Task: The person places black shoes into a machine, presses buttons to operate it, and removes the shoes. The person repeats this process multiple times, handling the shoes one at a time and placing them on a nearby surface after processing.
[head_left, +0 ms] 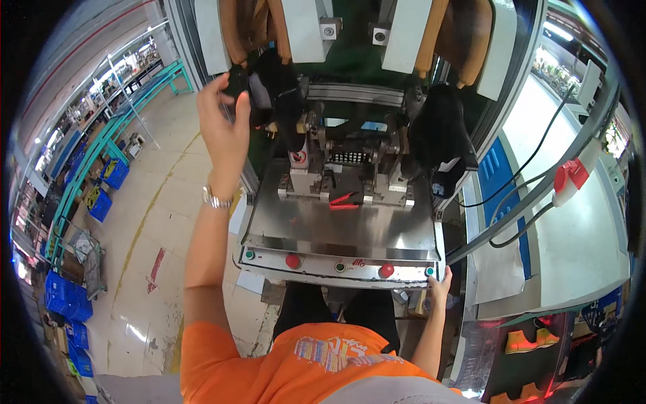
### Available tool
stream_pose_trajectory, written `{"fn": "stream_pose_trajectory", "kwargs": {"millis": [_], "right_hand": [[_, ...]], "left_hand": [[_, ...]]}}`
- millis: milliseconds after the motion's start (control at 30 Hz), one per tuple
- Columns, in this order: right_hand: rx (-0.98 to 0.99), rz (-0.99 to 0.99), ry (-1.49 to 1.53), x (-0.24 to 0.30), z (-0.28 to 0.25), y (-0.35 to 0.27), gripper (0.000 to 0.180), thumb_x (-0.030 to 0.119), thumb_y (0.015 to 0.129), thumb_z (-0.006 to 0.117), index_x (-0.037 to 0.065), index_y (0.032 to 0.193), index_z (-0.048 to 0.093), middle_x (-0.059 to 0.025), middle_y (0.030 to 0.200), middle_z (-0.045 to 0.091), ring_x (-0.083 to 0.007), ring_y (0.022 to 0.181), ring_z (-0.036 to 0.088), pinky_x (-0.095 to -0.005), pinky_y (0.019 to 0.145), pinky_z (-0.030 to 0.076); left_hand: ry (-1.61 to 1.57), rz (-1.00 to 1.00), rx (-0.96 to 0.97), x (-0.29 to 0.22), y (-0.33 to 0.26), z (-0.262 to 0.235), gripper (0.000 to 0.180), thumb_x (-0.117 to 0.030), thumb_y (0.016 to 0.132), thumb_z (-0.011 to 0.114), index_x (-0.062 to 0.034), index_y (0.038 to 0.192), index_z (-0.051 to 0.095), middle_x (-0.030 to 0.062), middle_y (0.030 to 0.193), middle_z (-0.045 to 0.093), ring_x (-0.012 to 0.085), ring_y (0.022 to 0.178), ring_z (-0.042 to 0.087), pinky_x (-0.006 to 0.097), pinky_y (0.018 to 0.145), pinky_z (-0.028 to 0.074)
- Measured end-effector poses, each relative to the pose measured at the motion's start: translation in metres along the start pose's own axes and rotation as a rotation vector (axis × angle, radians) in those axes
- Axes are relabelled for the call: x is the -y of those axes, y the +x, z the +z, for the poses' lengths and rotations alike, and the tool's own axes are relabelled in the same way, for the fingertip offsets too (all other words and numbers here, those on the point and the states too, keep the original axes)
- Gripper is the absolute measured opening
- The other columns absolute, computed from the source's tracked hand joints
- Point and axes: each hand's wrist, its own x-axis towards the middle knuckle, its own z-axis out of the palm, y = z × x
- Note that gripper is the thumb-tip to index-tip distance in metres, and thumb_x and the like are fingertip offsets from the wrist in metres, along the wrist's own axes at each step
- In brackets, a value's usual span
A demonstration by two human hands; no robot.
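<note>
My left hand (224,121) is raised beside the left station of a machine, its fingers loosely bent and apart, with nothing in them. Close to its fingertips is a black shoe upper (277,91) on the left form, partly in shadow. A second black shoe upper (441,128) hangs over the right form. At the right front corner of the control panel (316,267) is my right hand (441,286), thumb and fingers apart, touching the corner by a green button (429,271). Whether it presses the button I cannot tell.
Tan pads (434,34) hang above the forms. A red-handled tool (344,202) lies on the steel bed (309,225). Two red buttons (293,260) sit on the panel. A red plug connector (570,176) and cables hang at right, beside a white worktable (572,236). Blue crates (67,296) stand far left.
</note>
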Motion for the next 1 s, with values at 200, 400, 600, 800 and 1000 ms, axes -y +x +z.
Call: {"fn": "stream_pose_trajectory", "kwargs": {"millis": [200, 400, 600, 800, 1000], "right_hand": [[-0.01, 0.382, 0.356, 0.013, 0.0, 0.009, 0.077, -0.002, 0.064, 0.062, 0.002, 0.133, 0.028, -0.0148, 0.113, 0.052, -0.0234, 0.099, 0.054, -0.0342, 0.082, 0.044], [-0.286, 0.212, -0.114, -0.013, 0.025, 0.025, 0.067, 0.005, 0.056, 0.068, -0.003, 0.119, 0.046, -0.0197, 0.112, 0.054, -0.0319, 0.1, 0.055, -0.035, 0.09, 0.041], [-0.415, -0.212, -0.436, 0.033, 0.021, -0.008, 0.068, 0.007, 0.062, 0.067, 0.001, 0.125, 0.041, -0.0211, 0.124, 0.045, -0.0366, 0.117, 0.041, -0.0394, 0.101, 0.03], [0.651, -0.773, -0.052, 0.253, 0.03, -0.117, 0.059, 0.031, 0.086, 0.057, 0.002, 0.132, 0.035, -0.0165, 0.131, 0.04, -0.0329, 0.117, 0.042, -0.0384, 0.1, 0.033], [0.68, -0.547, 0.133, 0.255, 0.006, -0.143, 0.117, 0.036, 0.063, 0.079, -0.013, 0.132, -0.001, -0.033, 0.111, 0.05, -0.04, 0.104, 0.052, -0.0375, 0.085, 0.044]], "left_hand": [[0.036, 0.19, 0.136, 0.011, 0.029, 0.002, 0.018, -0.008, 0.08, 0.063, -0.0055, 0.097, 0.062, 0.0075, 0.092, 0.058, 0.0172, 0.069, 0.053, 0.028, 0.065, 0.044], [0.105, 0.372, 0.239, 0.026, 0.056, 0.002, 0.013, -0.01, 0.078, 0.063, -0.0045, 0.09, 0.063, 0.0088, 0.083, 0.059, 0.0244, 0.072, 0.057, 0.032, 0.065, 0.045], [-0.025, 0.4, 0.164, -0.033, 0.084, -0.035, 0.011, -0.007, 0.076, 0.064, -0.001, 0.085, 0.06, 0.0098, 0.077, 0.059, 0.0217, 0.068, 0.058, 0.029, 0.062, 0.044], [-0.015, 0.358, 0.62, -0.137, 0.03, -0.025, 0.009, -0.001, 0.071, 0.063, -0.0009, 0.076, 0.056, 0.0078, 0.064, 0.052, 0.016, 0.056, 0.05, 0.026, 0.057, 0.041], [-0.289, 0.173, 1.035, -0.221, -0.046, 0.046, 0.012, -0.01, 0.073, 0.061, 0.0009, 0.072, 0.055, 0.0103, 0.054, 0.049, 0.0211, 0.048, 0.047, 0.03, 0.05, 0.04]]}}
